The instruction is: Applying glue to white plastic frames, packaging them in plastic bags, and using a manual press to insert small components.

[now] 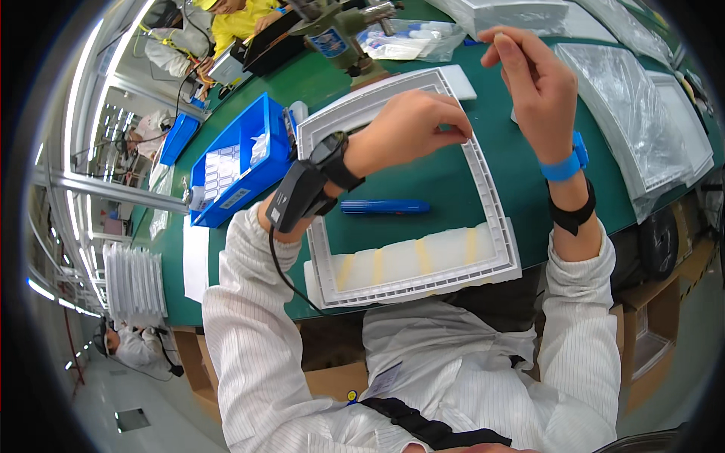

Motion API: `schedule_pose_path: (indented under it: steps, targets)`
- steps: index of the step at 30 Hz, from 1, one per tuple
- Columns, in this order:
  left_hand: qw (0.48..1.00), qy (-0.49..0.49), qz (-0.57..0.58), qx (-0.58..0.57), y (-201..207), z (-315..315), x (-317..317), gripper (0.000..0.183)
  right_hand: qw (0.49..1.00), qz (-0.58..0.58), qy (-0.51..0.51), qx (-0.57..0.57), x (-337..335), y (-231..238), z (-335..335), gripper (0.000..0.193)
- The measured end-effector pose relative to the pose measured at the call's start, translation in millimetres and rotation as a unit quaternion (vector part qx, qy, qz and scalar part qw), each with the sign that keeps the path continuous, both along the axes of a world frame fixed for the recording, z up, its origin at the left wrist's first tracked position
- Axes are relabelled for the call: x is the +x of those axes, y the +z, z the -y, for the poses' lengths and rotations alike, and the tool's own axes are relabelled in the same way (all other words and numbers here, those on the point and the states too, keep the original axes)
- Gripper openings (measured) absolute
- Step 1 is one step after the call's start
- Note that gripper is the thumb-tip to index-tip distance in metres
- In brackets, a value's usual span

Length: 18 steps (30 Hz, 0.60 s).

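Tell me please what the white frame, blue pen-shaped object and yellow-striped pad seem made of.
White frame: probably moulded plastic, matte, with regular ribs. Blue pen-shaped object: likely smooth plastic, slightly shiny. Yellow-striped pad: perhaps matte foam, by its soft, uneven edge.

Bright strip lights [79,72] glare at left (straight edges bend rimward).

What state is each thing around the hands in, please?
White frame, lying flat
Foam sheet, partly under frame
Blue pen-like tool, lying inside frame opening
Blue bin, open, holding sheets
White panels, under clear plastic
Left hand, fingers bent, over frame
Right hand, raised, fingers bent
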<state>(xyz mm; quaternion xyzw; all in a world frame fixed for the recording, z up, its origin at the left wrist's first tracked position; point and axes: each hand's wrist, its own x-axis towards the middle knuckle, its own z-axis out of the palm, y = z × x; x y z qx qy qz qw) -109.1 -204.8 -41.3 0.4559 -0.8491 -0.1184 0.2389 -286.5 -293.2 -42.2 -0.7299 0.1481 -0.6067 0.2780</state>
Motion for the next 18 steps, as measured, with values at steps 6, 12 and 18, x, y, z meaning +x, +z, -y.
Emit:
schedule_pose_path:
  steps: [6, 12, 18]
  targets:
    - [0.997, -0.072, 0.034, 0.001, -9.8, 19.1, 1.4, 0.009, 0.997, 0.075, -0.005, 0.024, -4.3, 9.3, 1.6, 0.016]
    - [0.995, -0.09, 0.04, -0.008, -10.4, 19.5, 3.8, 0.01, 0.997, 0.077, -0.002, 0.025, -4.4, 8.0, 1.2, 0.017]
    - [0.99, -0.109, 0.057, -0.075, -18.8, 17.6, 7.5, 0.014, 0.997, 0.071, 0.001, 0.021, -2.7, 7.2, 0.9, 0.017]
